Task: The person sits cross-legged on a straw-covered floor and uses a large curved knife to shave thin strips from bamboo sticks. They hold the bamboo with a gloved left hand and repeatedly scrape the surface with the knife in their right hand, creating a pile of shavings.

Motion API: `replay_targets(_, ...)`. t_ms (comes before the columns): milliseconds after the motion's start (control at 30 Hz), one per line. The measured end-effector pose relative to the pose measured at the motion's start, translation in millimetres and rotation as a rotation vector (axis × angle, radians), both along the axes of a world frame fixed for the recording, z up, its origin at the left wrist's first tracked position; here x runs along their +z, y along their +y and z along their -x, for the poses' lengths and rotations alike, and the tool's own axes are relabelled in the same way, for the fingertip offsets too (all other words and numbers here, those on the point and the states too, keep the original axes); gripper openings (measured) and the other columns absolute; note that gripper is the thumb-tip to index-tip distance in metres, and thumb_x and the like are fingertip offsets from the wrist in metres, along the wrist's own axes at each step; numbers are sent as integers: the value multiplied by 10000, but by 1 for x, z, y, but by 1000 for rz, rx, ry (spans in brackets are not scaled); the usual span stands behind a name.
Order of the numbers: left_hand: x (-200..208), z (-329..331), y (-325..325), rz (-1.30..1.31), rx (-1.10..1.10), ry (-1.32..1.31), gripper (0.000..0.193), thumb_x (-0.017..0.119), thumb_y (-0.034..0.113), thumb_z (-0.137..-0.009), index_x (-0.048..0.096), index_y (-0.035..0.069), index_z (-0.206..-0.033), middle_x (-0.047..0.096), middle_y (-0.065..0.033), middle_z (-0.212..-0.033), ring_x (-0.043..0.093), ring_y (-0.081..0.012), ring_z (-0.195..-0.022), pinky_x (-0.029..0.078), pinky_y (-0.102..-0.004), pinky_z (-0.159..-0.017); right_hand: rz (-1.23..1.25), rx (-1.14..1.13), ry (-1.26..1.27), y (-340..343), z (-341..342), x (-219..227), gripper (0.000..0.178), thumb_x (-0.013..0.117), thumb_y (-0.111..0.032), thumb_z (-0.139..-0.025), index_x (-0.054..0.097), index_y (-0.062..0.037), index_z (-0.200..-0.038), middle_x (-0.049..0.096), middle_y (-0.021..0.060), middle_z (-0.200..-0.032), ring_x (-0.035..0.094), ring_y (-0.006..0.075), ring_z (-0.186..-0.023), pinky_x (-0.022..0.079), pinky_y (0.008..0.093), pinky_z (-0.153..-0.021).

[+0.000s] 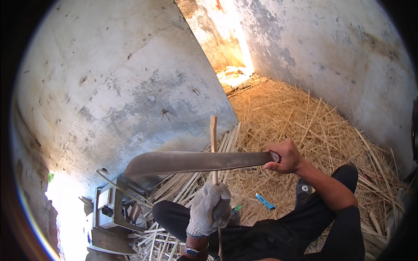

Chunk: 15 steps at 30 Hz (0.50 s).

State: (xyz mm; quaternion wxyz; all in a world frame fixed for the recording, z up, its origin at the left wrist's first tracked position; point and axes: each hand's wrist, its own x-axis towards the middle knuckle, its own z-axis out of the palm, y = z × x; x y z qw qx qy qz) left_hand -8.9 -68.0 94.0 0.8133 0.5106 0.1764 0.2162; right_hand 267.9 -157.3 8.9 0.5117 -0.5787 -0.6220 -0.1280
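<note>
My left hand (210,209), in a grey-white work glove, is closed around a thin split wooden stick (213,135) that stands nearly upright. The stick's lower end runs down below the glove. With its bare fingers wrapped round the handle, my right hand (285,157) holds a machete (196,162). Its long brown blade lies level and points left, crossing in front of the stick above my glove. Whether the edge touches the stick, I cannot tell.
Straw-like wood shavings (287,117) cover the floor, with a blue utility knife (264,201) lying on them. Split strips (174,188) are piled by the left wall (143,87). A worn wooden box-like frame (114,213) stands at lower left. Another wall (331,56) rises on the right.
</note>
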Motion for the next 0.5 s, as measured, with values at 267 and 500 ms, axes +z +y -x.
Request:
replay_targets(267,-23,20,-15,-382,80,86,294,539,323,-1001,535,72,-847,425,5,-511,408,-139,-365,335,-311,-325,-35,-67,-323,-10,23,22,680,596,-731,-840,502,-107,-588,495,25,-464,474,180,-359,385,347,-369)
replay_targets(500,-50,44,-31,-281,53,427,259,574,266,-942,516,47,-816,498,-8,-644,556,-129,-543,415,-280,-405,454,-664,578,25,-121,-5,678,405,-679,-979,463,-153,-556,339,-78,-488,313,94,-395,262,304,-397)
